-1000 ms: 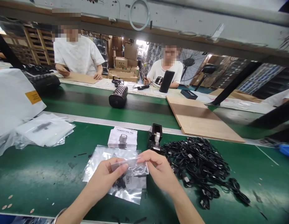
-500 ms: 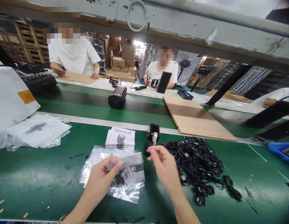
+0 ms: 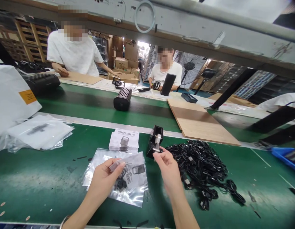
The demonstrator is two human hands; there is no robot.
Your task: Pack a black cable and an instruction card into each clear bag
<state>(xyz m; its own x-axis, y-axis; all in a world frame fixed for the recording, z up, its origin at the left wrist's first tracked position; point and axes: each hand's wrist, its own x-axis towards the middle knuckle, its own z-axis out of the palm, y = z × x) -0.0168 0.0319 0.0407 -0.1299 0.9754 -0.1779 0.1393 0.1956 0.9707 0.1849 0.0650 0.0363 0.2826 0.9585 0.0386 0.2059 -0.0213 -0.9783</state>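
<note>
My left hand (image 3: 103, 178) grips a clear plastic bag (image 3: 132, 181) by its folded top; a black cable and a printed leaflet show inside it. The bag rests over a stack of empty clear bags (image 3: 99, 159) on the green table. My right hand (image 3: 168, 167) is raised at the black tape dispenser (image 3: 155, 143), thumb and forefinger pinched on the end of the tape at its front. A stack of white "Thunder Trail Pro" booklets (image 3: 124, 139) lies just behind the bags.
A heap of coiled black cables (image 3: 202, 165) lies right of my right hand. White bagged items (image 3: 35, 132) sit at the left. Beyond, on a green conveyor (image 3: 90, 106), stand a black perforated speaker (image 3: 123, 98) and a wooden board (image 3: 200, 122). Two people in white shirts sit opposite.
My right hand let go of the bag's top and moved up and right to the tape dispenser, where it now pinches the tape. My left hand kept hold of the bag.
</note>
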